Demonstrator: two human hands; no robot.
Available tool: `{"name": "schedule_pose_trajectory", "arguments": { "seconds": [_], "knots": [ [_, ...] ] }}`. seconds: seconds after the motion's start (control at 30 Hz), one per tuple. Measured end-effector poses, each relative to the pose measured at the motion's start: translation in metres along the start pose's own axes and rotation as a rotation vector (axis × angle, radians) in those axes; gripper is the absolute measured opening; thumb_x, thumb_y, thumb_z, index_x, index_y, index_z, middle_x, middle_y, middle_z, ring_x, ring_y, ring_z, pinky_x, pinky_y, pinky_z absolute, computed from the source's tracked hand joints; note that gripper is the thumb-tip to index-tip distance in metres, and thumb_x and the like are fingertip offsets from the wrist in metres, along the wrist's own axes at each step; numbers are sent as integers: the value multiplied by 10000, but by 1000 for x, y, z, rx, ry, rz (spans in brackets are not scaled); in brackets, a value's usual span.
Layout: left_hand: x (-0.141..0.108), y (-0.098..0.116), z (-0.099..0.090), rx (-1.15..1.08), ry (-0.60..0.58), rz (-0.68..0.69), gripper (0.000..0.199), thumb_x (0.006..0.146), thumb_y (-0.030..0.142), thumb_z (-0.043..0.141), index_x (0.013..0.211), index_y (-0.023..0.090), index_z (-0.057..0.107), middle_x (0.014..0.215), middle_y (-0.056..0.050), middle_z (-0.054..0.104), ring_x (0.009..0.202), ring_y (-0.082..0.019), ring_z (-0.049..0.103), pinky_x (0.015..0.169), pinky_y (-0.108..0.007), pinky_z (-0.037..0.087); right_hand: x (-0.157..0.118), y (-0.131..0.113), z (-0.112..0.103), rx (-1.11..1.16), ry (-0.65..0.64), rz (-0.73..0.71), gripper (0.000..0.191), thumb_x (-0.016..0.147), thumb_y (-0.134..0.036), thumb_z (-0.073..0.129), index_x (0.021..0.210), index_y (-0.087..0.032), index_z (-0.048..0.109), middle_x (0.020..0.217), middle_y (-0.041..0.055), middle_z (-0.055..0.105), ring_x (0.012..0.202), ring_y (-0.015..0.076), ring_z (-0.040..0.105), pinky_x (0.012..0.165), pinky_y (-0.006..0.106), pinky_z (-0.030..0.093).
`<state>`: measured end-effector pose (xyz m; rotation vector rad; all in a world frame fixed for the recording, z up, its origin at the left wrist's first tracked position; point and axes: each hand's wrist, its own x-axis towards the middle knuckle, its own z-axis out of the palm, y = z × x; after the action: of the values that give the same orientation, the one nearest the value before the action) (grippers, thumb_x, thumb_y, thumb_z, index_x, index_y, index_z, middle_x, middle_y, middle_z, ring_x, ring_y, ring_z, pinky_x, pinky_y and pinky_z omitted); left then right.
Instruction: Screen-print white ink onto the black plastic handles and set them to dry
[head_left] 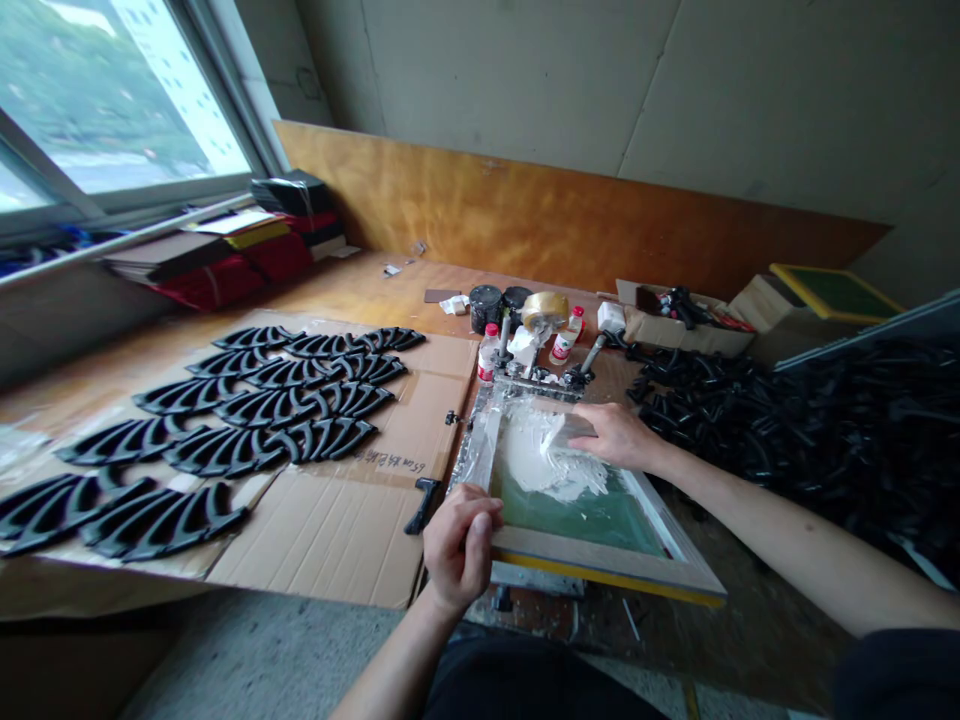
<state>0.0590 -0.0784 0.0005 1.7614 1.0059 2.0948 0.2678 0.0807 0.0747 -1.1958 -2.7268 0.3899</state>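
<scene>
A screen-printing frame lies in front of me, with green mesh and a thick smear of white ink over its far half. My left hand is closed at the frame's near left corner, its fingers curled over the edge. My right hand is closed on a flat squeegee at the far side of the ink; its blade is partly hidden by the hand and ink. Left of the frame, a single black handle-shaped piece lies on the cardboard, close to my left hand.
Rows of black curved plastic pieces cover the cardboard at left. A large heap of similar black parts is at right. Behind the frame stand bottles, black jars and a tape roll. An open carton sits farther right.
</scene>
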Motion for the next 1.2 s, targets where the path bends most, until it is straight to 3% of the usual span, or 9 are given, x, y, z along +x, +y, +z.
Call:
{"name": "schedule_pose_trajectory", "arguments": {
  "seconds": [0.27,0.57,0.9,1.0,1.1,1.2],
  "knots": [
    [3,1,0,-25,-11,34,248,891,69,446,1034,125,640,700,-33,593,666,-140,560,637,-315,468,5,1,23,-199,59,10,156,852,-325,633,953,-207,649,1002,63,718,918,235,668,742,305,454],
    [6,3,2,-17,-10,41,244,887,75,440,1018,129,639,684,-29,588,635,-137,550,609,-305,468,-12,3,18,-101,65,-12,138,828,-324,669,918,-225,638,941,29,714,881,215,661,720,290,438],
    [5,1,0,-18,-32,44,239,891,84,436,1018,130,633,690,-33,595,637,-140,555,630,-327,481,24,14,32,-191,146,205,182,840,-358,630,937,-205,637,947,64,727,868,234,674,686,285,426],
    [5,1,1,-16,-15,46,237,895,93,433,1010,131,636,684,-32,598,617,-137,554,616,-324,479,26,9,42,-178,114,138,185,853,-314,612,987,-190,642,1010,83,722,919,229,669,734,285,441],
    [5,1,1,-17,-22,57,235,890,89,437,1013,124,635,683,-33,596,614,-137,552,606,-321,475,26,7,38,-120,67,39,222,852,-294,615,1050,-198,648,1099,78,710,978,222,661,776,284,448],
    [6,1,0,-20,-44,57,239,886,84,436,1020,123,630,689,-33,596,623,-137,552,612,-325,480,30,8,29,-126,24,76,239,825,-335,652,1028,-210,661,1031,71,727,927,244,673,735,296,451]
  ]
}}
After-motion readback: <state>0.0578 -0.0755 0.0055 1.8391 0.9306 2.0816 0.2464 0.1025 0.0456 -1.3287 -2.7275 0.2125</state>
